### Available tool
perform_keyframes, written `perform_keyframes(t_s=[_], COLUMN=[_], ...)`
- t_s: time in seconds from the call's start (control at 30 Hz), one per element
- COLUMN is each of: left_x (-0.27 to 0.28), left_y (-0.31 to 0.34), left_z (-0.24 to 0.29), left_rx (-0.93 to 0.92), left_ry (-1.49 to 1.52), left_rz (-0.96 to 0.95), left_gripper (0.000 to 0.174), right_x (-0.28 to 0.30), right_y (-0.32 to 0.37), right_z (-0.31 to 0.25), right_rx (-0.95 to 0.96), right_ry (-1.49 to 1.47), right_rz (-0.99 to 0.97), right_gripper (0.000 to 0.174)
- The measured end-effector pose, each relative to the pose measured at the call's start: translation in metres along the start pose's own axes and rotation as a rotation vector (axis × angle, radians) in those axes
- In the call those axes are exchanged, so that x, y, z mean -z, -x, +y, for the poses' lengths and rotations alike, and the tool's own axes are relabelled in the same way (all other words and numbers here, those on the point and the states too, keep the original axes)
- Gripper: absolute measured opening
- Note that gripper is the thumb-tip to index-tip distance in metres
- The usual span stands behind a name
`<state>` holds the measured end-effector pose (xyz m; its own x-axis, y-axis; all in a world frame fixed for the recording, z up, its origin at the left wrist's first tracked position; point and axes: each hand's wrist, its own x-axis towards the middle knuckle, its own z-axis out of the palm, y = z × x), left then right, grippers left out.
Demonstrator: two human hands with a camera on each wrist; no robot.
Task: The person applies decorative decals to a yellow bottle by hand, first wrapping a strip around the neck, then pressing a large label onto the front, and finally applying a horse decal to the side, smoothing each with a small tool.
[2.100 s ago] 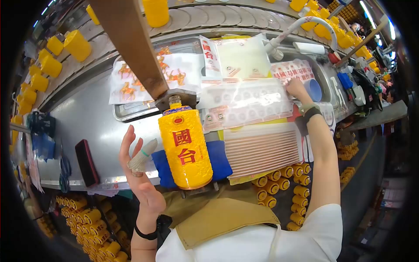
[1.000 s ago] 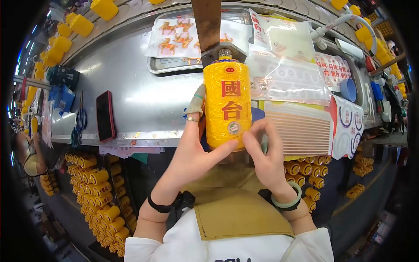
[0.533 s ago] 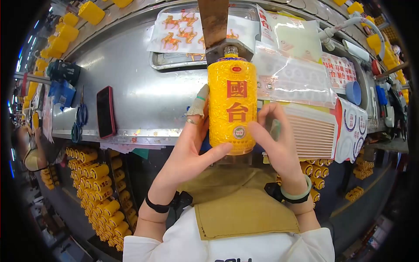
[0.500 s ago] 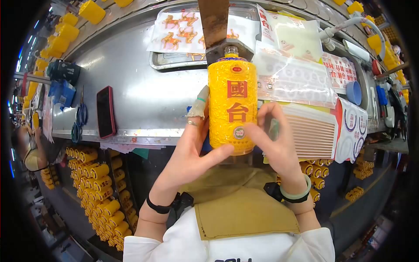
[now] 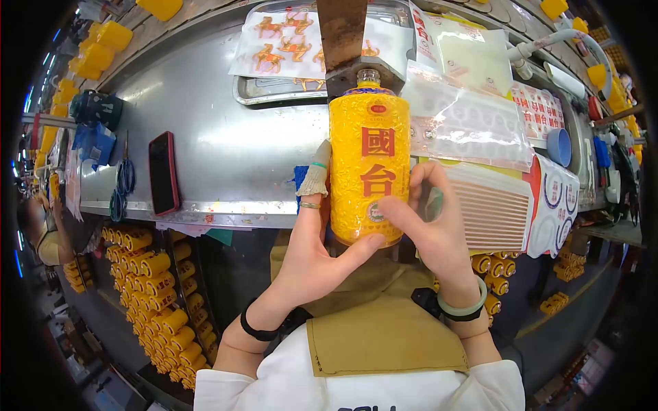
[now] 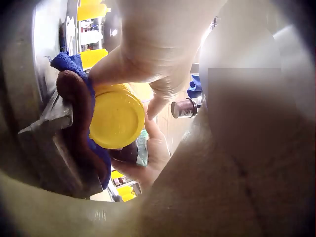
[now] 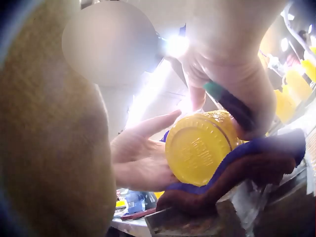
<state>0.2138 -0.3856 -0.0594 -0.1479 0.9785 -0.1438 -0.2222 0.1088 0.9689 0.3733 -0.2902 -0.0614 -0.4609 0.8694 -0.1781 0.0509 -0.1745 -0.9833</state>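
Both hands are holding the yellow bottle (image 5: 353,161), which is lying on a blue cloth (image 7: 292,141) at the near table edge, neck up against a metal bracket (image 5: 388,76): the left hand (image 5: 315,257) is steadying its side and lower end, while the right hand (image 5: 439,229) is setting its thumb on the round seal (image 5: 374,212) under the red characters (image 5: 377,163), fingers curling along the opposite side. Pressing the seal flat looks like the step in hand; the next move is probably calling for even thumb pressure around its rim, with the bottle braced against turning. Farther out on the steel table (image 5: 219,137), printed sheets (image 5: 473,205) are lying rightward, a blue bowl (image 5: 558,146) is standing beyond, horse decals (image 5: 267,59) are lying over a tray (image 5: 240,93), and a phone (image 5: 163,173) and scissors (image 5: 125,177) are lying leftward. Below, more bottles (image 5: 154,301) are filling racks; another person (image 5: 49,236) is working or waiting far left.
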Motion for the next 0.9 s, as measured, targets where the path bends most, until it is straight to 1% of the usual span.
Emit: perform_keyframes(t_s=[0.27, 0.37, 0.9], left_x=[0.0014, 0.0005, 0.0017], left_y=[0.0008, 0.0002, 0.0006], left_z=[-0.002, -0.0007, -0.002], left_rx=[-0.029, -0.021, -0.016], left_ry=[-0.021, 0.02, 0.002], left_rz=[-0.004, -0.006, -0.02], left_gripper=[0.105, 0.105, 0.107], right_x=[0.0032, 0.0035, 0.0049], right_y=[-0.0004, -0.0001, -0.0005], right_z=[0.001, 0.0018, 0.001], right_rx=[-0.019, -0.015, 0.001], right_ry=[-0.024, -0.021, -0.031], right_rz=[-0.005, -0.008, -0.017], right_gripper=[0.034, 0.033, 0.033])
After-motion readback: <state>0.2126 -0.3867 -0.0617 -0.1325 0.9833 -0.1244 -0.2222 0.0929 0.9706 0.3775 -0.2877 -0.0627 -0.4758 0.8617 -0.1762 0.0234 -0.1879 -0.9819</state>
